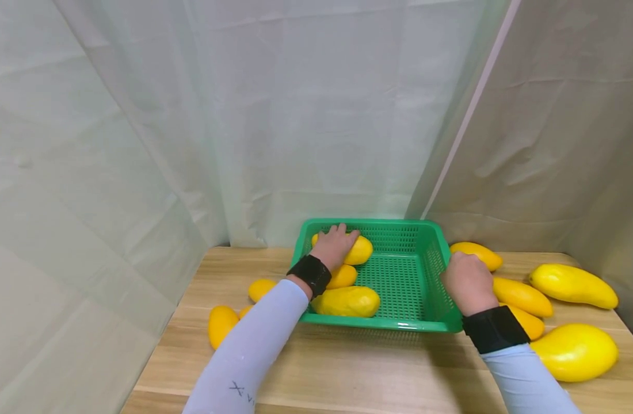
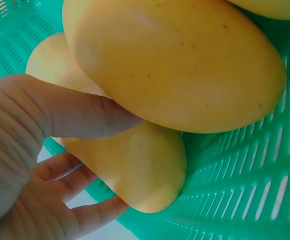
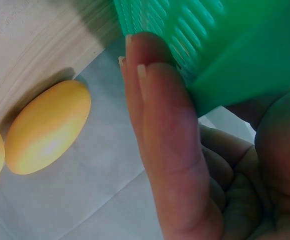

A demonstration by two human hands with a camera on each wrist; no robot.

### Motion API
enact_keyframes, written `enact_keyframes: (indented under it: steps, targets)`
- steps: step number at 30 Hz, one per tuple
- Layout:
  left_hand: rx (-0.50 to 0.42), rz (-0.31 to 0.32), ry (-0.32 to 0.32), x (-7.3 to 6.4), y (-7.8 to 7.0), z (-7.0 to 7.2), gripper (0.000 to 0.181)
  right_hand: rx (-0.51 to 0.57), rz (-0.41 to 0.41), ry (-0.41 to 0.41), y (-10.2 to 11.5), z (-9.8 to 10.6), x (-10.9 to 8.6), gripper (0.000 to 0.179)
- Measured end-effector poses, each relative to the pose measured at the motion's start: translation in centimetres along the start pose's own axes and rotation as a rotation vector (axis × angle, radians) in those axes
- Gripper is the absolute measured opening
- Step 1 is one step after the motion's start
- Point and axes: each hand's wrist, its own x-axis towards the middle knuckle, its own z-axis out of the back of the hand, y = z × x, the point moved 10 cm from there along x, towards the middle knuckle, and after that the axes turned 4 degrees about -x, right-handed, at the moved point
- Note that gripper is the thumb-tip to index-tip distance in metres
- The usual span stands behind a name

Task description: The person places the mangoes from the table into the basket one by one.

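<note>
A green plastic basket (image 1: 376, 327) with slotted walls stands on the wooden table. My left hand (image 1: 334, 248) is inside it at the back left, gripping a yellow papaya (image 1: 361, 250). In the left wrist view, the thumb lies along one side of that papaya (image 2: 147, 172) and the fingers curl round the other. A mango (image 1: 343, 277) lies just in front, and another papaya (image 1: 350, 302) rests near the basket's front wall. My right hand (image 1: 469, 282) grips the basket's right rim; the right wrist view shows its fingers along the outside of the wall (image 3: 224, 60).
Right of the basket lie several yellow fruits, among them a mango (image 1: 477, 255), a long papaya (image 1: 574, 285) and a bigger papaya (image 1: 575, 352). To the left are a mango (image 1: 222, 325) and another mango (image 1: 260, 288), partly behind my sleeve. Pale sheeting (image 1: 316, 115) hangs behind the table.
</note>
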Motion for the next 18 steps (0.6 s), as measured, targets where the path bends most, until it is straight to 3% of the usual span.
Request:
enact_keyframes:
  steps: [6, 13, 18]
  targets:
    - [0.011, 0.011, 0.007, -0.2, 0.3, 0.0, 0.073, 0.006, 0.002, 0.005, 0.0, -0.1, -0.1, 0.018]
    - [-0.004, 0.005, -0.012, -1.6, 1.2, 1.5, 0.06, 0.002, 0.007, 0.013, 0.2, -0.1, -0.2, 0.019]
    - [-0.122, 0.054, 0.007, -3.2, 2.8, 3.3, 0.07, 0.01, 0.012, 0.006, 0.2, 0.1, -0.3, 0.018]
